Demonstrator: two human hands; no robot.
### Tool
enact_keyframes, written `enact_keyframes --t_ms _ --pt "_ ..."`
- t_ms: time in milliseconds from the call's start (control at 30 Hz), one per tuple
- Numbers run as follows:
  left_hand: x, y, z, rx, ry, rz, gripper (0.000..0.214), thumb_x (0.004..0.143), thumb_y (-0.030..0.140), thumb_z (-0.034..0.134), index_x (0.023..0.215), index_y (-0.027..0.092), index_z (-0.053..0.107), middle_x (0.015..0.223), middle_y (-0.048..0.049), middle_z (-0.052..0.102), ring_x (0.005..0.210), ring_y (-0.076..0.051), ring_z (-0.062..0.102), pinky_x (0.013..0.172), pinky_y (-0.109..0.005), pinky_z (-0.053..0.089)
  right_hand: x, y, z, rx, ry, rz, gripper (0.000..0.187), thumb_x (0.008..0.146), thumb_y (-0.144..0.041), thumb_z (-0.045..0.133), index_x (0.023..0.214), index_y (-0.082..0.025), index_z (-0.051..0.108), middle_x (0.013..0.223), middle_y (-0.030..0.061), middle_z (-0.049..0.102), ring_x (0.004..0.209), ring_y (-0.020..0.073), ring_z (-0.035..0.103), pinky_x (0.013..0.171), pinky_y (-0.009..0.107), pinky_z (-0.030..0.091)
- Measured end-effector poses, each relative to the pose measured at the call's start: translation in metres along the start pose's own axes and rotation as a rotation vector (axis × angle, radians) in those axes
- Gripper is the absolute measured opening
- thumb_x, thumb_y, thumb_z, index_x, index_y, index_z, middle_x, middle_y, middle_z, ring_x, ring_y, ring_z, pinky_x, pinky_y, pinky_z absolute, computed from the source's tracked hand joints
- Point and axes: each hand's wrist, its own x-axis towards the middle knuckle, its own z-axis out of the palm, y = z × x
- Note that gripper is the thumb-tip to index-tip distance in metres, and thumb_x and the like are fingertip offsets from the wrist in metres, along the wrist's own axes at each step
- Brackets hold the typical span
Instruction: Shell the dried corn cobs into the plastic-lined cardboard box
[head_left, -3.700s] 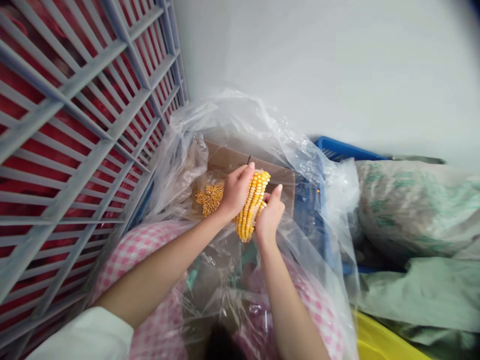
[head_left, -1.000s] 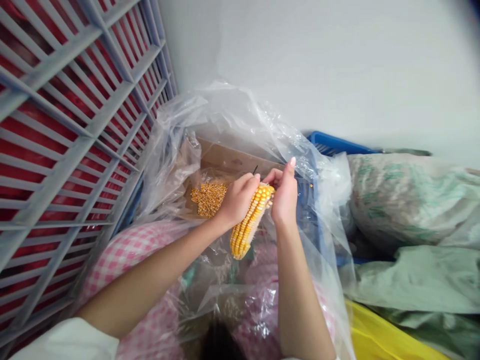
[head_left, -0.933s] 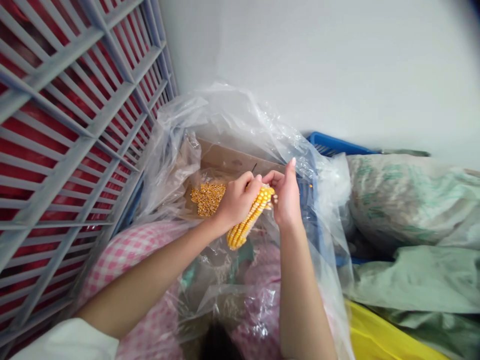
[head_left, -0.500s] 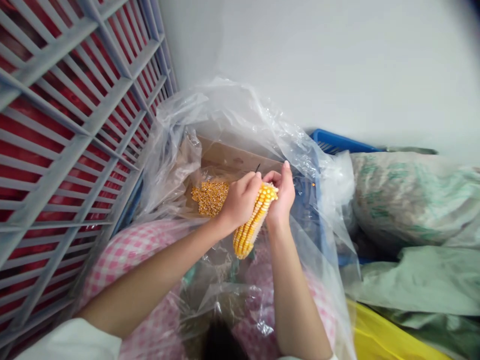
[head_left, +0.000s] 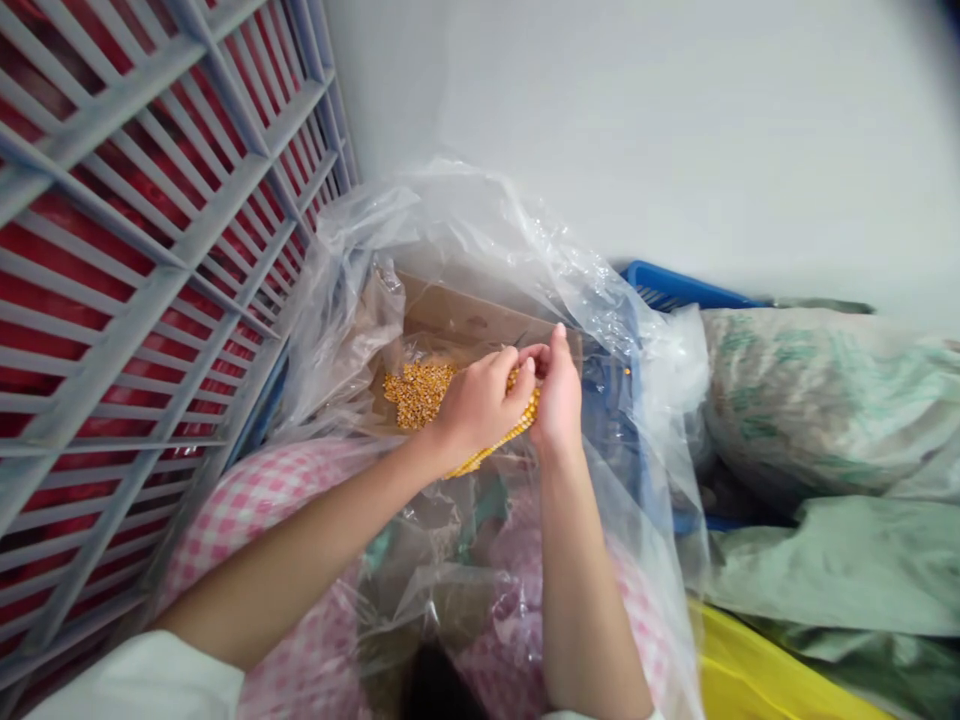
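Note:
Between my two hands is a yellow ear of corn (head_left: pixel 499 440), tilted and largely covered by my left hand. My left hand (head_left: pixel 480 400) wraps over it from the left, thumb against its upper end. From the right, my right hand (head_left: pixel 559 400) closes around the top end, its fingers curled there and partly hidden. A pile of loose corn kernels (head_left: pixel 418 392) lies behind and left of my hands, on brown cardboard (head_left: pixel 472 315) inside a clear plastic bag (head_left: pixel 487 210).
A grey slatted crate (head_left: pixel 165 250) with red material behind it stands at the left. On the right are a blue crate (head_left: pixel 682 285), a stuffed whitish sack (head_left: pixel 817 390), pale green cloth (head_left: pixel 847 560) and a yellow sheet (head_left: pixel 765 670). Pink checked cloth (head_left: pixel 277 500) covers my legs.
The ear has turned and swung its lower end to the left, so my left hand now covers more of it. Both hands stay in nearly the same place.

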Motion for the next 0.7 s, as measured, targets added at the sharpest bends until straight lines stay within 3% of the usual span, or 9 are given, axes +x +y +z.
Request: enact_keyframes --t_ms 200,533,700 --pt "-0.001 -0.007 0.009 -0.194 -0.027 -0.102 0.029 0.085 0.029 0.034 0.058 0.018 0.036 0.052 0.0048 0.041 0.050 -0.008 0.038 0.052 -0.023 0.024 -0.001 0.004 0.001 -0.072 0.118 -0.049 0.062 0.079 -0.065 0.022 0.046 -0.019 0.049 0.047 -0.0005 0.050 0.049 0.0112 0.045 0.055 0.026 0.034" --pt "0.000 -0.005 0.012 -0.516 -0.123 -0.210 0.028 0.083 0.030 0.033 0.058 0.018 0.036 0.056 0.0046 0.043 0.057 -0.009 0.041 0.054 -0.023 0.028 -0.009 -0.002 -0.015 -0.215 0.127 -0.120 0.068 0.081 -0.063 0.017 0.048 -0.018 0.056 0.044 0.0004 0.051 0.047 0.0119 0.046 0.056 0.026 0.035" --pt "0.003 -0.001 0.006 -0.416 -0.048 -0.179 0.029 0.085 0.031 0.031 0.059 0.019 0.036 0.056 0.0044 0.041 0.056 -0.009 0.041 0.055 -0.023 0.027 -0.002 -0.004 -0.019 -0.108 0.079 -0.014 0.073 0.079 -0.066 0.011 0.053 -0.017 0.059 0.049 0.0027 0.055 0.048 0.0123 0.049 0.053 0.026 0.036"
